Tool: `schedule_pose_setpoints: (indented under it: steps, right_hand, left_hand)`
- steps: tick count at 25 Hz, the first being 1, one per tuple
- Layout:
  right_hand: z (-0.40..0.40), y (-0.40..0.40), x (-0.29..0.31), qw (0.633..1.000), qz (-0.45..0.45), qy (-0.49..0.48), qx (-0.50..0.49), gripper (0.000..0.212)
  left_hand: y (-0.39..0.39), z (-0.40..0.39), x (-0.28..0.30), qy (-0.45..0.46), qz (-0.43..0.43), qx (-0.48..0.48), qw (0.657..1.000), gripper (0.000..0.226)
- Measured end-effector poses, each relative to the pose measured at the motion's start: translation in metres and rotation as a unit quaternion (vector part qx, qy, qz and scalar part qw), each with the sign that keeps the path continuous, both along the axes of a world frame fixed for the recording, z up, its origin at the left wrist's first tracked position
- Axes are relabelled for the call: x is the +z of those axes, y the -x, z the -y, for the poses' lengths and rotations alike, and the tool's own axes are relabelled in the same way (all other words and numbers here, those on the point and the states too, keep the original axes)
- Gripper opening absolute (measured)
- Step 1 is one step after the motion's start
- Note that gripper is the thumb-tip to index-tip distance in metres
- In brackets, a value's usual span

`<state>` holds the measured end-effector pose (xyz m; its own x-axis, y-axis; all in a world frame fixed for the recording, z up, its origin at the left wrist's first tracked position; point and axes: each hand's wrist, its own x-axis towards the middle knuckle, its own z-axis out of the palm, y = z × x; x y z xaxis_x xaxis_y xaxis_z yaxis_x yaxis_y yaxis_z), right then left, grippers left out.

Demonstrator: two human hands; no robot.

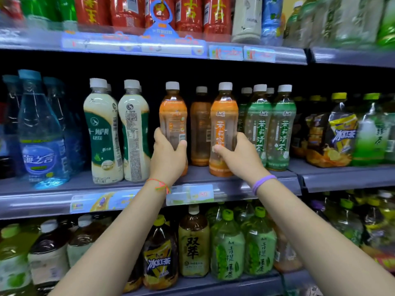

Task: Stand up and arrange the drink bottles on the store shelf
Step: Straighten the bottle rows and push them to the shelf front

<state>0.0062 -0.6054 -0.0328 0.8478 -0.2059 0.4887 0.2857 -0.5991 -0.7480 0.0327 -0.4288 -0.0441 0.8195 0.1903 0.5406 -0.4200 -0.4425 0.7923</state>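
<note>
On the middle shelf stand two orange-labelled tea bottles with white caps at the front. My left hand is wrapped around the lower body of the left orange bottle, whose back label faces me. My right hand grips the right orange bottle from its right side, front label toward me. A third orange bottle stands farther back between them. All three are upright.
Two cream-and-green bottles stand left of my hands, blue water bottles beyond them. Green jasmine tea bottles touch the right side. Red bottles fill the upper shelf; larger tea bottles fill the lower shelf.
</note>
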Motion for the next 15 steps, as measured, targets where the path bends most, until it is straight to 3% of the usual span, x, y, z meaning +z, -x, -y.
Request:
schedule_pose_setpoints:
  steps: [10, 15]
  right_hand:
    - [0.019, 0.003, 0.0, 0.992, 0.001, -0.028, 0.125, 0.026]
    - [0.023, -0.001, 0.0, 0.987, 0.015, -0.033, 0.157, 0.028]
  left_hand:
    - [-0.002, 0.008, 0.0, 0.062, 0.009, -0.024, 0.998, 0.061]
    - [0.001, 0.008, 0.004, -0.01, 0.018, 0.017, 1.0, 0.087]
